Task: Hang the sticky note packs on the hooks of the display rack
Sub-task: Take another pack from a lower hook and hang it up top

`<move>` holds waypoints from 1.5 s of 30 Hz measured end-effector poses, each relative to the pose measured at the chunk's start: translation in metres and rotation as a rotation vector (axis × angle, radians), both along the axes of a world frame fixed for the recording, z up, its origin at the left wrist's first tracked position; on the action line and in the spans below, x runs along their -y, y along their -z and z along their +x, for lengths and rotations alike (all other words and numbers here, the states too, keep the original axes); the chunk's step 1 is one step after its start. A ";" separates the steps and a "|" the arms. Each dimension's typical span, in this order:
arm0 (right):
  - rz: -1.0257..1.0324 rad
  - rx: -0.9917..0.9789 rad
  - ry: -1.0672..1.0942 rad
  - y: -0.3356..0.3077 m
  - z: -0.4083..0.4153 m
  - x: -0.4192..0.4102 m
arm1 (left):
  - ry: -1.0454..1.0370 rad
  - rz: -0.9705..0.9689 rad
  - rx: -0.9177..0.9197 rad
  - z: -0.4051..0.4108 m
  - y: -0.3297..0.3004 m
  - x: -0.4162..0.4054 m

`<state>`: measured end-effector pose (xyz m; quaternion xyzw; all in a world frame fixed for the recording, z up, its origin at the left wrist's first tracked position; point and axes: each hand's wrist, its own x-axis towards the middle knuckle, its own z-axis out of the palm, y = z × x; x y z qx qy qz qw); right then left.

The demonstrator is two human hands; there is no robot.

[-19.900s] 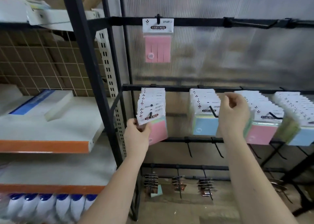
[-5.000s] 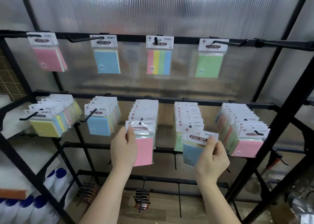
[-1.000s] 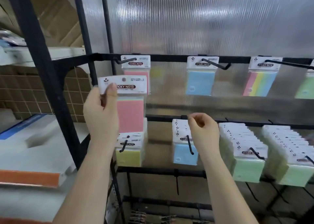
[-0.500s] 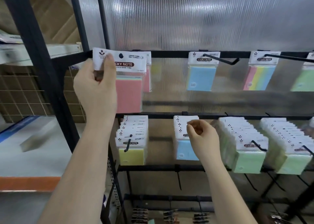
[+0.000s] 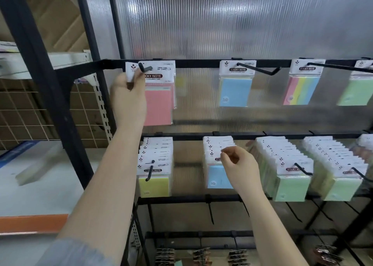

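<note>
Black rack (image 5: pixel 193 63) fronts ribbed panel (image 5: pixel 232 19); left hand (image 5: pixel 129 96) pinches pink pack (image 5: pixel 159 104) at top hook (image 5: pixel 145 68), right hand (image 5: pixel 240 166) loosely curled, empty.

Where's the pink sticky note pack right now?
Head view, upper left: the pink sticky note pack hangs on the top rail's leftmost hook, held by the left hand.

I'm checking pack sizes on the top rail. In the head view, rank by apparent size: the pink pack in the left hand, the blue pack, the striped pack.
1. pink pack, largest, though nearer the camera.
2. blue pack and striped pack look alike; no ranking.
</note>
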<state>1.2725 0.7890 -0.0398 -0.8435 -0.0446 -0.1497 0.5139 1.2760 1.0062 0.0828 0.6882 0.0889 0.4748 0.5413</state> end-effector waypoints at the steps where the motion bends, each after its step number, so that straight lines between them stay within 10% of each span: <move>1: -0.003 -0.004 -0.001 0.000 0.000 0.000 | -0.002 0.000 -0.039 0.007 -0.002 -0.001; 22: 0.015 -0.022 0.019 0.005 -0.001 0.014 | -0.289 0.072 -0.331 0.068 -0.011 -0.005; 45: 0.197 -0.161 0.203 0.049 -0.001 0.008 | -0.156 0.146 -0.597 -0.052 0.137 0.001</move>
